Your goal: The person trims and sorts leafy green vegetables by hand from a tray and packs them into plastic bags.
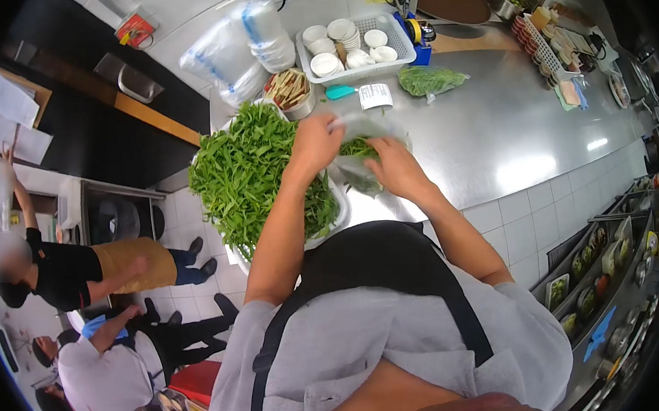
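Observation:
Between my hands is a clear plastic bag (356,127) with some green leaves (356,147) inside. My left hand (316,144) is closed on the bag's upper left edge. On the bag's right side lies my right hand (399,168), its fingers bent over the opening by the leaves; their tips are partly hidden, and whether they grip anything is unclear. A large heap of leafy greens (255,172) fills a white basket (339,211) beside my left forearm. Beyond the bag are a printed label (375,96) and a teal-handled tool (339,92).
Behind stand a tray (403,57) of small white bowls, a container of sticks (288,89) and stacked plastic bags (264,38). A bagged green bundle (432,81) lies on the steel counter (507,117). Several people stand at the left, one in a tan apron (131,265).

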Demonstrator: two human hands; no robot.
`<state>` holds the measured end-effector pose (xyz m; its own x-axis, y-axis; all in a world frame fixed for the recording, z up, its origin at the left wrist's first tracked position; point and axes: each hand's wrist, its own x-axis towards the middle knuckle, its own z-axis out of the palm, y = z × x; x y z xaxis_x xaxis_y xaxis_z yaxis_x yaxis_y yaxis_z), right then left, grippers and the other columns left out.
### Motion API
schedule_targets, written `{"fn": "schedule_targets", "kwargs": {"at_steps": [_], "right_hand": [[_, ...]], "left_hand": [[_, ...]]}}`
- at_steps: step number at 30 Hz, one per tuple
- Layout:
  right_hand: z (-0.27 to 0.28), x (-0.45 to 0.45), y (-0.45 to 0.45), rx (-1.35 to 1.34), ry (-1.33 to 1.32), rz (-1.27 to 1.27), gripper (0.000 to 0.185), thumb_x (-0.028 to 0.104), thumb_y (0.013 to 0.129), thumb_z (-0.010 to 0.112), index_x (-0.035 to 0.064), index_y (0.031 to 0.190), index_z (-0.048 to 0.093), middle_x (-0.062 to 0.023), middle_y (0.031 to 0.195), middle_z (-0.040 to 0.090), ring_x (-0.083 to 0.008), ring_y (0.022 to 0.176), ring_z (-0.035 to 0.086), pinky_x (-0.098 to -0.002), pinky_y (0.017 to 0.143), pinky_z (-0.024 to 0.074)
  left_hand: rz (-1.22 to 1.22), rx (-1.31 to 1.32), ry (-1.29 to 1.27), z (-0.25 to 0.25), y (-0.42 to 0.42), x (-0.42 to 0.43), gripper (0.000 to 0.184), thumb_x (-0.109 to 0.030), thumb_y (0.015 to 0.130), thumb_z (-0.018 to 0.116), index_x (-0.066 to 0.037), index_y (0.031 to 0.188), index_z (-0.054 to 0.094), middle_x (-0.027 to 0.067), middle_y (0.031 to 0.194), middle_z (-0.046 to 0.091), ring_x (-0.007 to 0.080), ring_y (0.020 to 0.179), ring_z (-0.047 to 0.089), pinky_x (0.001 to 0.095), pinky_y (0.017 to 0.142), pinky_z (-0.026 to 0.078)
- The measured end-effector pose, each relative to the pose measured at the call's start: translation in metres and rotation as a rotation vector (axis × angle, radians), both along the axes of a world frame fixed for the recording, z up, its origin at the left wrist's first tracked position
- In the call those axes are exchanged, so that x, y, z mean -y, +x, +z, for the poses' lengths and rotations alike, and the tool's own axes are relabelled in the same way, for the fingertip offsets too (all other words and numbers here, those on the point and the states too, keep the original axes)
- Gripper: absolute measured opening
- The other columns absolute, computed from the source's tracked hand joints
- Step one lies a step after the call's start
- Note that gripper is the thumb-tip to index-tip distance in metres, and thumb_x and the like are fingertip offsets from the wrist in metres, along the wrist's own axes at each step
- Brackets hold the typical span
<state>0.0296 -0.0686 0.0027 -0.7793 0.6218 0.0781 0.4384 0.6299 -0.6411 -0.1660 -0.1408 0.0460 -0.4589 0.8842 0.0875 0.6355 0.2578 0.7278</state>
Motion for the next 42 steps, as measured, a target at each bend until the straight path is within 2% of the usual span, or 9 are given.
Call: {"fn": "schedule_targets", "kwargs": {"at_steps": [6, 10, 13, 23, 29, 32, 35, 38, 42], "right_hand": [[-0.01, 0.001, 0.026, 0.319, -0.19, 0.132, 0.074, 0.029, 0.074, 0.083, -0.0014, 0.135, 0.052, -0.0258, 0.13, 0.062, -0.0406, 0.124, 0.057, -0.047, 0.104, 0.0459], [-0.027, -0.012, 0.002, 0.179, -0.034, 0.082, 0.079, 0.03, 0.071, 0.085, -0.0013, 0.136, 0.052, -0.0253, 0.125, 0.065, -0.0401, 0.121, 0.06, -0.0468, 0.103, 0.047], [0.015, -0.023, -0.006, 0.133, 0.008, 0.103, 0.075, 0.028, 0.072, 0.084, -0.0017, 0.134, 0.056, -0.026, 0.122, 0.066, -0.0402, 0.119, 0.061, -0.046, 0.103, 0.0469], [0.059, 0.002, 0.031, 0.14, -0.194, 0.215, 0.044, 0.018, 0.09, 0.071, -0.0007, 0.129, 0.063, -0.023, 0.127, 0.065, -0.0399, 0.118, 0.06, -0.0442, 0.103, 0.0462], [0.038, 0.022, 0.034, -0.185, -0.117, 0.232, 0.038, 0.014, 0.092, 0.069, 0.0007, 0.127, 0.064, -0.02, 0.125, 0.067, -0.0365, 0.117, 0.063, -0.0417, 0.1, 0.048], [0.057, 0.025, 0.049, -0.296, -0.394, -0.023, 0.033, 0.01, 0.094, 0.066, 0.0008, 0.126, 0.064, -0.0194, 0.127, 0.066, -0.0317, 0.118, 0.063, -0.041, 0.098, 0.0499], [0.012, 0.006, 0.071, -0.557, -0.391, -0.329, 0.039, 0.01, 0.094, 0.067, 0.0032, 0.131, 0.061, -0.019, 0.129, 0.065, -0.0285, 0.121, 0.062, -0.0384, 0.098, 0.0497], [-0.044, -0.016, 0.078, -0.43, -0.112, -0.45, 0.05, 0.016, 0.091, 0.071, 0.0039, 0.138, 0.056, -0.0206, 0.134, 0.061, -0.0335, 0.124, 0.059, -0.0419, 0.102, 0.0475], [-0.111, -0.018, 0.078, -0.071, 0.15, -0.255, 0.093, 0.037, 0.09, 0.073, -0.0079, 0.154, 0.024, -0.0293, 0.159, 0.029, -0.0421, 0.148, 0.028, -0.0504, 0.122, 0.0224]], "left_hand": [[-0.435, 0.104, -0.207, -0.03, 0.025, 0.027, 0.032, -0.025, 0.084, 0.078, 0.001, 0.103, 0.074, 0.0123, 0.076, 0.071, 0.0174, 0.068, 0.062, 0.0365, 0.068, 0.052], [-0.198, 0.153, -0.107, -0.024, 0.012, 0.003, 0.02, -0.018, 0.09, 0.072, 0.0, 0.098, 0.074, 0.0062, 0.074, 0.069, 0.0115, 0.068, 0.059, 0.0315, 0.065, 0.049], [-0.077, 0.295, -0.057, -0.001, -0.001, -0.002, 0.018, -0.016, 0.092, 0.069, 0.0, 0.098, 0.073, 0.0046, 0.073, 0.068, 0.0103, 0.066, 0.058, 0.0306, 0.064, 0.048], [-0.131, 0.211, -0.033, -0.001, -0.004, 0.03, 0.022, -0.016, 0.091, 0.069, 0.003, 0.103, 0.071, 0.007, 0.08, 0.07, 0.0131, 0.072, 0.061, 0.0308, 0.07, 0.05], [-0.152, 0.078, 0.053, -0.004, 0.002, 0.047, 0.025, -0.016, 0.089, 0.073, 0.004, 0.103, 0.071, 0.0075, 0.082, 0.069, 0.0138, 0.077, 0.061, 0.0306, 0.074, 0.05], [-0.079, 0.18, -0.028, 0.003, 0.004, 0.048, 0.019, -0.014, 0.091, 0.07, 0.003, 0.098, 0.07, 0.0077, 0.087, 0.071, 0.0141, 0.071, 0.063, 0.029, 0.07, 0.052], [-0.019, 0.584, 0.164, -0.002, 0.004, 0.036, 0.012, -0.009, 0.095, 0.062, 0.002, 0.1, 0.066, 0.0112, 0.092, 0.072, 0.0169, 0.077, 0.071, 0.0276, 0.068, 0.058], [0.011, 0.816, 0.387, 0.027, 0.007, 0.019, 0.014, -0.007, 0.099, 0.056, 0.003, 0.105, 0.062, 0.016, 0.098, 0.073, 0.0234, 0.088, 0.075, 0.03, 0.071, 0.062], [0.089, 0.857, 0.66, 0.079, -0.003, 0.011, 0.018, -0.008, 0.099, 0.056, 0.006, 0.109, 0.062, 0.017, 0.1, 0.072, 0.0266, 0.086, 0.074, 0.0315, 0.071, 0.061]]}}
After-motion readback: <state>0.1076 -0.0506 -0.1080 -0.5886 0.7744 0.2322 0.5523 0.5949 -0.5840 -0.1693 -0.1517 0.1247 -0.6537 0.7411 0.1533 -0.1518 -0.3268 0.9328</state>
